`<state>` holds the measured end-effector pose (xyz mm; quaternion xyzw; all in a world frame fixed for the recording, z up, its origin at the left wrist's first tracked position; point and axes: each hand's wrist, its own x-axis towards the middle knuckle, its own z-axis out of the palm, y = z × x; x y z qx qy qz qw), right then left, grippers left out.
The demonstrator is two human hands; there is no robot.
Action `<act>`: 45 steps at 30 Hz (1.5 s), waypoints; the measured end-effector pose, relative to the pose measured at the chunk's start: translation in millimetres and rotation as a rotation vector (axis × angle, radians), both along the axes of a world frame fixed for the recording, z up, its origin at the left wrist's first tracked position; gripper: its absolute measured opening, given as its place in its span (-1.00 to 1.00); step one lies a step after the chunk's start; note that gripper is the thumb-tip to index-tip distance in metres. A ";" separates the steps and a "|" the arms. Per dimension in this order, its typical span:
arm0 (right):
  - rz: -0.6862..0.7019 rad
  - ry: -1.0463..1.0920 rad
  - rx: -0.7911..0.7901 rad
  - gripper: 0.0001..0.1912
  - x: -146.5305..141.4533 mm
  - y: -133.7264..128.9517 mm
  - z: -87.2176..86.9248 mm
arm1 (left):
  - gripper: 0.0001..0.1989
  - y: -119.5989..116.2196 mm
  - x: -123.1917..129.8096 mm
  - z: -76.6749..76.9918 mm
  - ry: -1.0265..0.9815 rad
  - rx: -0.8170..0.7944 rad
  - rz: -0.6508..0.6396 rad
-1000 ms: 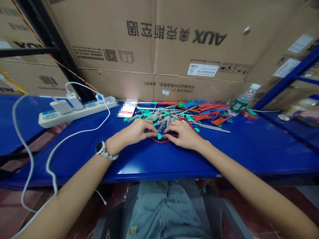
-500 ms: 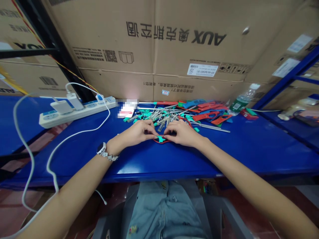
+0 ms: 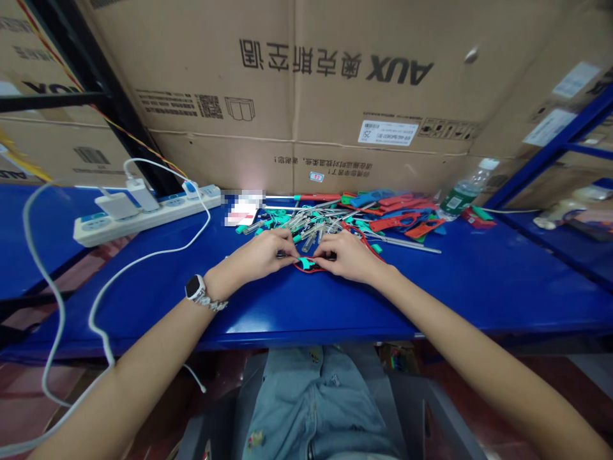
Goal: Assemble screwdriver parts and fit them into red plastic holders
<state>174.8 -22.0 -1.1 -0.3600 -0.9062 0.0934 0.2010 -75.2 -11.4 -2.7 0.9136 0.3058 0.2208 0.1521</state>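
Note:
Between my hands, just above the blue table (image 3: 287,306), is a small green plastic piece (image 3: 305,263) with a red cord (image 3: 313,271) looped around it. My left hand (image 3: 272,250), with a watch at its wrist, pinches at the left side of the green piece and cord. From the right, my right hand (image 3: 342,255) pinches the red cord close to the green piece. The exact contact is partly hidden by the fingers. Right behind my hands lies a pile of small green and clear plastic parts (image 3: 306,223) with thin metal rods.
Red, blue and green flat plastic pieces (image 3: 397,214) lie at the pile's right, beside a bottle (image 3: 462,195). A power strip (image 3: 148,214) with white chargers and a trailing cable (image 3: 138,259) is at left. A large cardboard box (image 3: 297,83) stands behind.
Both hands remain pinched close together, with the green piece turned slightly. More of the red cord shows along the right hand's back edge. The view has shifted slightly.

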 end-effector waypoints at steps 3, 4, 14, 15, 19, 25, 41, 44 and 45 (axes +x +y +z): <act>-0.001 0.013 -0.009 -0.91 0.0 0.4 -0.4 | -0.87 -1.5 1.0 1.0 0.037 0.022 0.055; -0.001 0.017 -0.013 -0.92 0.0 0.4 -0.5 | -0.86 -2.3 1.4 1.8 0.047 0.034 0.068; 0.008 0.019 -0.043 -0.92 0.2 1.6 -1.4 | -0.84 -2.9 12.4 10.7 0.165 0.046 0.032; 0.008 0.024 -0.037 -0.92 0.2 1.2 -3.2 | -0.83 -2.8 13.5 11.3 0.186 0.049 0.035; 0.001 0.051 0.009 -0.86 -0.7 -1.7 -11.9 | -0.83 -4.1 14.5 16.4 0.256 0.063 0.055; 0.004 0.053 0.024 -0.87 -2.3 -3.4 -15.6 | -0.80 -10.5 24.2 31.8 0.471 0.149 0.108; 0.015 0.026 0.065 -0.85 -2.3 -4.4 -16.6 | -0.81 -1.9 32.5 38.5 0.465 -0.009 0.115; 0.008 0.011 0.086 -0.83 -3.1 -5.0 -17.9 | -0.82 2.4 22.1 28.7 0.333 -0.053 0.057; 0.002 0.007 0.093 -0.82 -3.5 -5.1 -18.5 | -0.82 2.3 19.5 25.5 0.287 -0.060 0.042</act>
